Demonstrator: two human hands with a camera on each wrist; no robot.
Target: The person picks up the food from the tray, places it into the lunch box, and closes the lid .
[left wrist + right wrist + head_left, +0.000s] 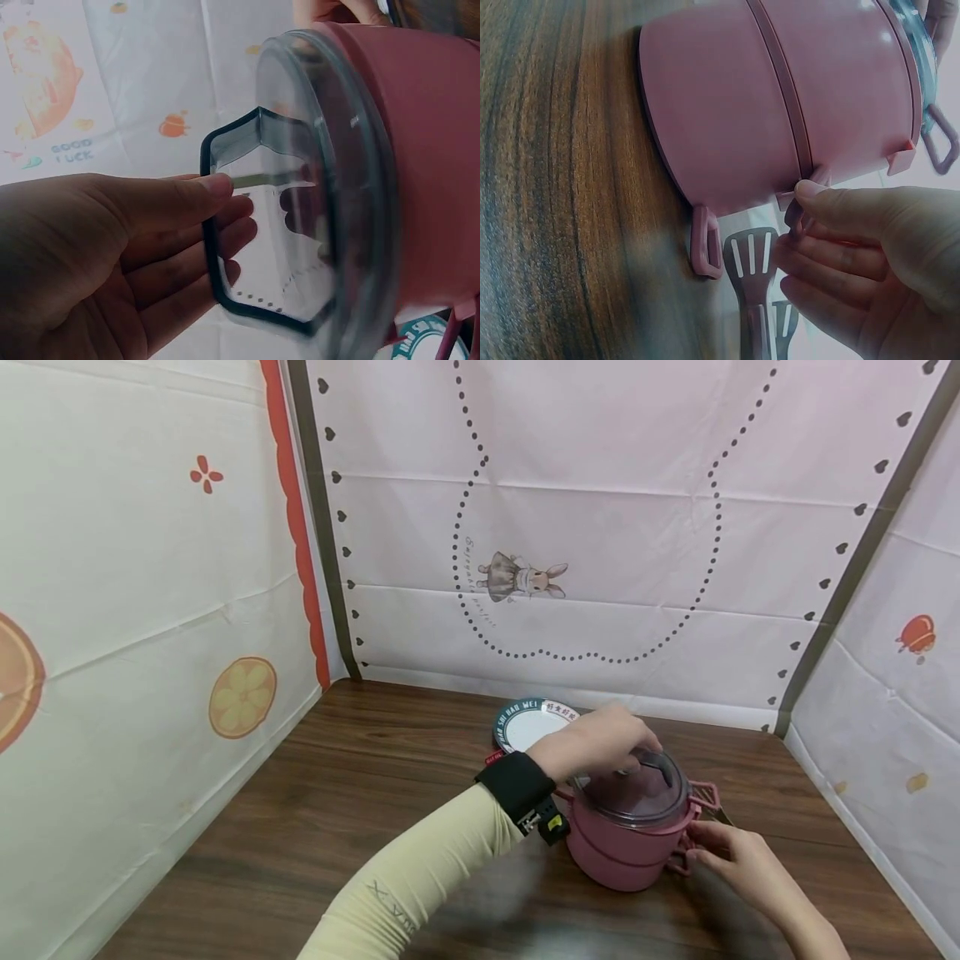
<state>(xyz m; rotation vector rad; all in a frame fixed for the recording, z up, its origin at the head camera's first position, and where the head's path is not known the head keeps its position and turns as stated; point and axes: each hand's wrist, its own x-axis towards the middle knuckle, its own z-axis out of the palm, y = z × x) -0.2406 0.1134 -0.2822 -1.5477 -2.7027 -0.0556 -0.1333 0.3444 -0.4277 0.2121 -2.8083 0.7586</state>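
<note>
A pink stacked pot (618, 862) stands on the wooden table, covered by a clear lid (633, 802) with a dark-edged loop handle (274, 319). My left hand (603, 742) reaches over from the left and holds that handle, the thumb on its near side and the fingertips inside the loop. At the pot's right side, my right hand (738, 864) pinches a pink side handle about halfway up, between thumb and fingers. Below it another side handle (698, 244) sticks out, untouched. The inside of the pot is hidden.
Behind the pot lies a white plate (517, 714) with a lettered green rim, partly hidden by my left arm. Two slotted turners, one larger (754, 279) and one smaller (783, 330), are beyond the pot. Patterned cloth walls (585, 510) enclose the table (375, 777).
</note>
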